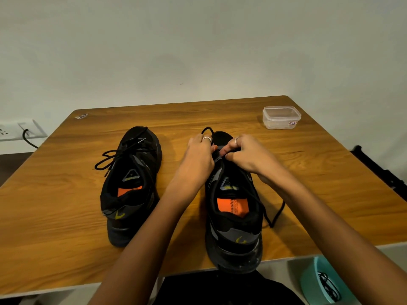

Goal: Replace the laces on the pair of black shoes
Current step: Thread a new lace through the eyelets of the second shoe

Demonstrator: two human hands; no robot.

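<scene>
Head view: my two hands meet over the right shoe [234, 216] on the wooden table [66, 205].
Left hand [198, 155]: fingers curled, pinching the black lace [267, 213] near the toe eyelets; a loop arcs above my knuckles.
Right hand [246, 154]: fingertips pinching the same lace at the tongue.
Lace tail: trails off the shoe's right side onto the table.
Left shoe [130, 183]: just beside, laces loose.
Clear plastic box [281, 117]: far right corner, lid on.

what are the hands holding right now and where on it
Both hands, left hand and right hand, pinch the black lace of the right-side shoe at the eyelets near the toe; the exact grip spot is hidden by the fingers.
</scene>
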